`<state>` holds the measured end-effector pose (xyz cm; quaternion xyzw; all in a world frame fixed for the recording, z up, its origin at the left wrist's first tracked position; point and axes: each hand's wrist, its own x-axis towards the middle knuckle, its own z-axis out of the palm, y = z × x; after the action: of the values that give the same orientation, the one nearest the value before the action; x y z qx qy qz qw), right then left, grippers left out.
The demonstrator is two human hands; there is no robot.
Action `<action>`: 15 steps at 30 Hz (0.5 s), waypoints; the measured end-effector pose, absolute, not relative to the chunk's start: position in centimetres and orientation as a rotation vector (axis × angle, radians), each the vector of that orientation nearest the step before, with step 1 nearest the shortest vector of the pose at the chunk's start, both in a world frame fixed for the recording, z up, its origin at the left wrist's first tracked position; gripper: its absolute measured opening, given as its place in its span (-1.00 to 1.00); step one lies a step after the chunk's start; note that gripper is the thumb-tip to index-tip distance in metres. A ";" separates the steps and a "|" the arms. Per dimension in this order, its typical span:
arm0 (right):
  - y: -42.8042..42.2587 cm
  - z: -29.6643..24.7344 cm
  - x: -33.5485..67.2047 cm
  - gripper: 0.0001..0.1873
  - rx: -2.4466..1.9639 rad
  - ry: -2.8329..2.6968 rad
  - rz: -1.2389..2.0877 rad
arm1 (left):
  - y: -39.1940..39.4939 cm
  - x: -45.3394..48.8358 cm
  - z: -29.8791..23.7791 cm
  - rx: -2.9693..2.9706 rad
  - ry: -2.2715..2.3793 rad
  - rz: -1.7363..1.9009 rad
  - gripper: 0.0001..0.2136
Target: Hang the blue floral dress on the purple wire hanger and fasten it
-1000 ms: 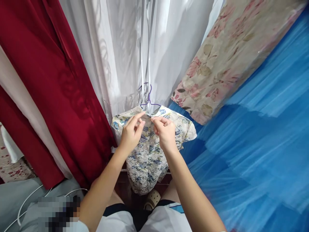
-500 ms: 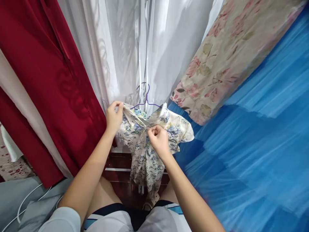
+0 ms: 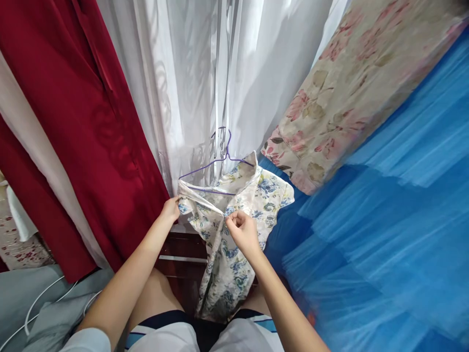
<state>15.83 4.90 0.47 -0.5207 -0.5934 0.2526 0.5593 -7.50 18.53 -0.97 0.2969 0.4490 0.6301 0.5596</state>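
A white floral garment (image 3: 252,210) with blue and yellow flowers hangs on a purple wire hanger (image 3: 205,168) in front of me. My left hand (image 3: 171,209) grips the garment at its left shoulder, close to the hanger's left end; some of its fingers are hidden behind the cloth. With thumb and finger, my right hand (image 3: 242,229) pinches the front edge at the bottom of the neckline. The left end of the hanger pokes out at the neckline's upper corner. Below my hands the cloth drops towards my knees.
Red cloth (image 3: 98,127) hangs to the left and white curtains (image 3: 183,88) behind. At right are a cream floral cloth (image 3: 337,98) and blue ruffled tulle (image 3: 381,244). White straps (image 3: 226,63) dangle above the hanger. A grey item with a white cable (image 3: 36,303) lies lower left.
My left hand has moved down and slightly left, and my right hand down. The neckline is stretched wider, showing more of the hanger, and the garment's front is spread flatter.
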 end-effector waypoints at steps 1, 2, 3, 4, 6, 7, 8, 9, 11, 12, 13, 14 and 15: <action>4.7 0.0 16.2 -0.85 -1.223 -1.385 0.614 | 17.7 -7.1 -1.9 0.668 1.051 1.412 -0.90; 4.4 -0.6 16.6 -0.85 -1.221 -1.373 0.630 | 16.7 -6.7 -2.9 0.642 1.041 1.347 -0.89; 4.1 -1.2 17.0 -0.84 -1.223 -1.357 0.645 | 15.7 -6.4 -3.8 0.622 1.027 1.292 -0.88; 3.8 -1.8 17.4 -0.83 -1.229 -1.332 0.663 | 14.7 -6.1 -4.5 0.609 1.007 1.251 -0.88; 3.2 -3.3 18.3 -0.80 -1.249 -1.255 0.708 | 12.8 -5.4 -5.3 0.602 0.939 1.214 -0.88; 3.1 -4.1 18.7 -0.78 -1.263 -1.208 0.727 | 11.9 -5.0 -5.3 0.606 0.893 1.213 -0.89; 3.0 -4.9 19.2 -0.76 -1.279 -1.159 0.736 | 11.1 -4.6 -5.0 0.611 0.847 1.219 -0.90; 3.0 -5.8 19.7 -0.73 -1.298 -1.111 0.735 | 10.2 -4.2 -4.5 0.622 0.792 1.226 -0.91; 3.0 -7.6 20.7 -0.67 -1.341 -1.010 0.704 | 8.4 -3.1 -3.1 0.687 0.652 1.219 -0.91; 3.0 -8.5 21.2 -0.64 -1.360 -0.957 0.685 | 7.4 -2.4 -2.3 0.745 0.575 1.202 -0.90; 3.0 -9.3 21.7 -0.62 -1.377 -0.907 0.666 | 6.4 -1.8 -1.5 0.818 0.505 1.179 -0.88; 2.9 -10.1 22.1 -0.61 -1.390 -0.865 0.651 | 5.4 -1.0 -0.8 0.902 0.452 1.149 -0.87; 2.7 -10.9 22.5 -0.60 -1.402 -0.833 0.638 | 4.4 -0.3 -0.3 0.990 0.426 1.119 -0.86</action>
<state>22.50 2.68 -10.88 -0.6147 -0.3655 0.2797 0.6406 -0.30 4.42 -0.34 0.4467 0.1921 0.5050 0.7131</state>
